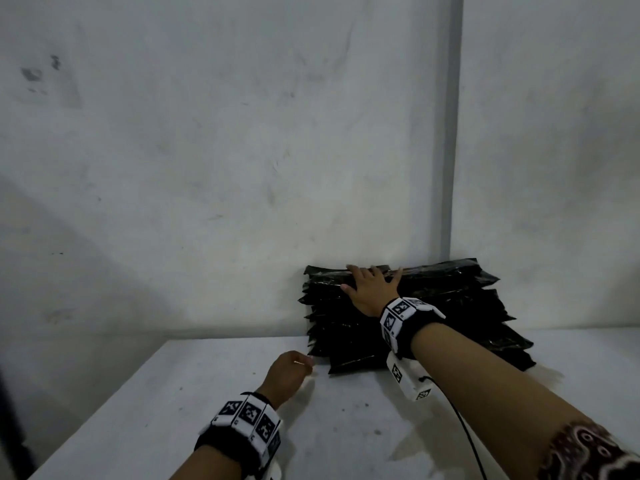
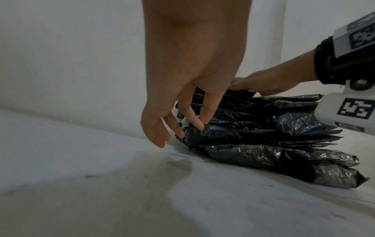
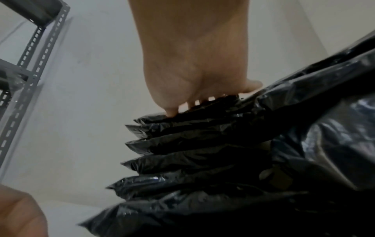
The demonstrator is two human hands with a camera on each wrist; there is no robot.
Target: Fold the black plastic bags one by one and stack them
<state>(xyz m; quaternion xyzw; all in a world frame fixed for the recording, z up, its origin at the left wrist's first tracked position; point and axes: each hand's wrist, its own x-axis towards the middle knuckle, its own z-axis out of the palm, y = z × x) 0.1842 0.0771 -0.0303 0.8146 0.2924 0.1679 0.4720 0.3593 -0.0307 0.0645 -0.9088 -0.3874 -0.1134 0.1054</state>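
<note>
While my right hand (image 1: 369, 289) presses flat atop the stack of folded black bags (image 1: 450, 313), left hand (image 1: 287, 375), fingers straight, touching its near-left edge on the tabletop (image 1: 173, 410).

Support: white tabletop (image 1: 207, 393), set in a wall corner | Surface: dark specks, faint stains | Load: stack of folded black plastic bags (image 1: 433, 306), resting directly on far right area, against the wall

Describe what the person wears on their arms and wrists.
Both arms are bare. The left wrist and right wrist each carry a black band ringed with white tiles bearing black square markers. A black cable trails from the right one; a patterned sleeve covers the upper arm.
</note>
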